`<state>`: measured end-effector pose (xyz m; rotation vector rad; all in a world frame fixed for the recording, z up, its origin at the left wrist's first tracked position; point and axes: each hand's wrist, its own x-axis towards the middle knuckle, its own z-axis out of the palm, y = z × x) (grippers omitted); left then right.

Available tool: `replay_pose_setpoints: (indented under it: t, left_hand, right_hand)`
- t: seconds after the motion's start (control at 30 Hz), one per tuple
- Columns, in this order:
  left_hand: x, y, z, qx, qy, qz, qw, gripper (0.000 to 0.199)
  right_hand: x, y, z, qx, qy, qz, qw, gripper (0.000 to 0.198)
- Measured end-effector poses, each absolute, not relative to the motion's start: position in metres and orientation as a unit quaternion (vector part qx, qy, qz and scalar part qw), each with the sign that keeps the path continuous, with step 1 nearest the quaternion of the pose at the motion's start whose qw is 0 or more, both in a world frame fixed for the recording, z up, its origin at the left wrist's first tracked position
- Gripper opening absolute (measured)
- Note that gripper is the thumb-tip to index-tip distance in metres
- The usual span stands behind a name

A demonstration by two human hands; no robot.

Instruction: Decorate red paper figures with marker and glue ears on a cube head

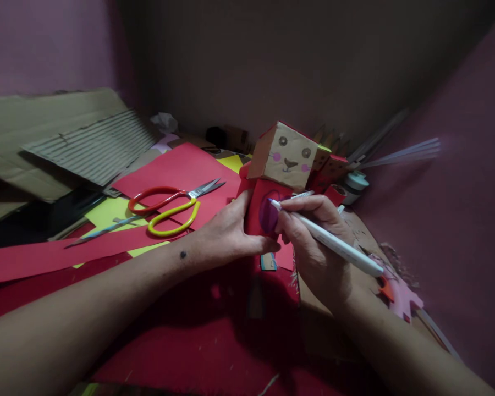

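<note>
A box-headed cardboard figure with a drawn face and pink cheeks stands upright before me, its body wrapped in red paper. Around that red body my left hand is closed, thumb along the lower front edge. In my right hand a white marker is gripped like a pen. Its purple tip meets the purple oval on the front of the body, which is partly filled with colour. The fingers of my right hand hide part of the oval's right side.
Scissors with one red and one yellow handle lie left on red paper. Near them are a striped pencil and yellow paper. Cardboard sheets lean at the left. A lidded jar and pink cutouts are at right.
</note>
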<state>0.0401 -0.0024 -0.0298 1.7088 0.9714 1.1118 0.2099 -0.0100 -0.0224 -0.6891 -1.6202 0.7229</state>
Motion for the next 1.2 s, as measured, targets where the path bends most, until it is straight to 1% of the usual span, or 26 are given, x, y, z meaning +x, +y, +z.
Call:
replay_pose_setpoints:
  t: [0.37, 0.47, 0.57, 0.63, 0.77, 0.83, 1.0, 1.2]
  left_hand:
    - [0.039, -0.008, -0.023, 0.685, 0.39, 0.426, 0.445, 0.06]
    - [0.04, -0.009, -0.02, 0.683, 0.377, 0.428, 0.456, 0.057]
    - [0.04, -0.01, -0.017, 0.683, 0.354, 0.44, 0.464, 0.055]
    - [0.04, -0.011, -0.016, 0.682, 0.359, 0.44, 0.46, 0.05]
    - [0.042, -0.012, -0.016, 0.678, 0.371, 0.441, 0.456, 0.033]
    - [0.044, -0.012, -0.018, 0.676, 0.374, 0.446, 0.452, 0.035]
    - [0.046, -0.009, -0.031, 0.676, 0.415, 0.461, 0.398, 0.051]
    - [0.045, -0.008, -0.041, 0.679, 0.429, 0.464, 0.373, 0.061]
  right_hand:
    - [0.213, -0.012, -0.022, -0.309, -0.709, 0.295, 0.561, 0.007]
    - [0.214, -0.013, -0.021, -0.307, -0.709, 0.293, 0.563, 0.008]
    - [0.214, -0.013, -0.021, -0.299, -0.697, 0.319, 0.568, 0.009]
    - [0.214, -0.012, -0.022, -0.29, -0.683, 0.342, 0.577, 0.01]
    - [0.213, -0.011, -0.023, -0.266, -0.665, 0.376, 0.587, 0.007]
    - [0.213, -0.012, -0.023, -0.268, -0.662, 0.377, 0.59, 0.006]
    - [0.215, -0.016, -0.021, -0.298, -0.683, 0.337, 0.575, 0.007]
    - [0.212, -0.015, -0.021, -0.29, -0.695, 0.308, 0.581, 0.009]
